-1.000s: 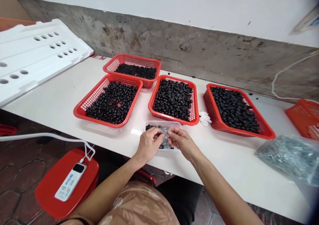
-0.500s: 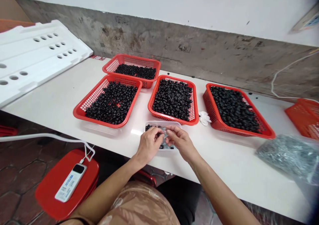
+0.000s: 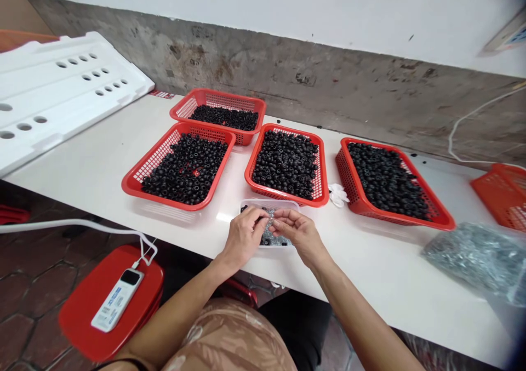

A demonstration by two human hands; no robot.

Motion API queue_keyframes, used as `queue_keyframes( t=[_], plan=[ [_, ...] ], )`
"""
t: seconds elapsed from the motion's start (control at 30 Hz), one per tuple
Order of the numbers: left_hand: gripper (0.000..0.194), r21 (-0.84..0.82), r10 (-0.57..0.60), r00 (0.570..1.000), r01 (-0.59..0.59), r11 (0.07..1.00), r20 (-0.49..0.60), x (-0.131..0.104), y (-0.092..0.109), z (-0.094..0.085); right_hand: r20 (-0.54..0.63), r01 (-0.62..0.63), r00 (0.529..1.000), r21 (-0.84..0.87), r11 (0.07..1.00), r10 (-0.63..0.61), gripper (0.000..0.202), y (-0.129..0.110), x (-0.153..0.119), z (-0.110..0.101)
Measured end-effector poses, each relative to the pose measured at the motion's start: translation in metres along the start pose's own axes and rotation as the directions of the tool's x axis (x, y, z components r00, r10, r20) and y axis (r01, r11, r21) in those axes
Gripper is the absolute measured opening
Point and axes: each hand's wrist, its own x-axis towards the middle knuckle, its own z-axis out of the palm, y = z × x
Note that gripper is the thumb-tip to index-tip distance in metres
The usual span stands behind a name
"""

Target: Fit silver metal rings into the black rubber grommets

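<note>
My left hand (image 3: 247, 233) and my right hand (image 3: 296, 234) meet over a small clear plastic box (image 3: 287, 202) near the table's front edge. Thumb and fingers of each hand are pinched together, the tips almost touching. Whatever lies between them is too small to make out. Inside the box are small clear pieces (image 3: 269, 235) and a few black ring-like parts, partly covered by my hands. Just behind the box stands a red basket (image 3: 249, 180) full of black rounded parts with holes (image 3: 283, 165).
More red baskets of black parts stand left (image 3: 127, 183), back left (image 3: 263, 108) and right (image 3: 446, 221). A plastic bag of clear pieces (image 3: 472, 258) lies at the right. A white foam panel (image 3: 49, 97) leans at far left. A power bank (image 3: 117, 300) rests on a red stool (image 3: 78, 327).
My fingertips have shifted slightly over the box, the left hand moving a little left and its fingers closing together. The baskets and the box have stayed in place.
</note>
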Motion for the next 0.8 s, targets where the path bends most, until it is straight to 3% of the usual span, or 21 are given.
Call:
queue_keyframes(
  t=[0.27, 0.47, 0.73, 0.8],
  plan=[
    [0.018, 0.084, 0.087, 0.993, -0.094, 0.992, 0.085, -0.0044, -0.0027, 0.0004, -0.034, -0.015, 0.999, 0.028, 0.999, 0.016, 0.050, -0.0043, -0.0006, -0.0029],
    [0.012, 0.113, 0.035, 0.999, -0.035, 0.993, -0.002, -0.0034, -0.0025, -0.0002, -0.090, 0.014, 0.996, -0.006, 1.000, -0.015, 0.047, -0.0021, -0.0014, -0.0048],
    [0.005, 0.054, -0.035, 0.999, 0.034, 0.998, 0.015, -0.0029, -0.0018, 0.0015, -0.149, 0.144, 0.978, -0.029, 0.989, -0.147, 0.040, 0.0015, 0.0005, -0.0070],
    [0.020, 0.022, -0.028, 1.000, 0.028, 0.999, 0.011, -0.0030, -0.0016, 0.0031, -0.158, 0.164, 0.974, -0.019, 0.986, -0.165, 0.041, 0.0009, 0.0003, -0.0071]
  ],
)
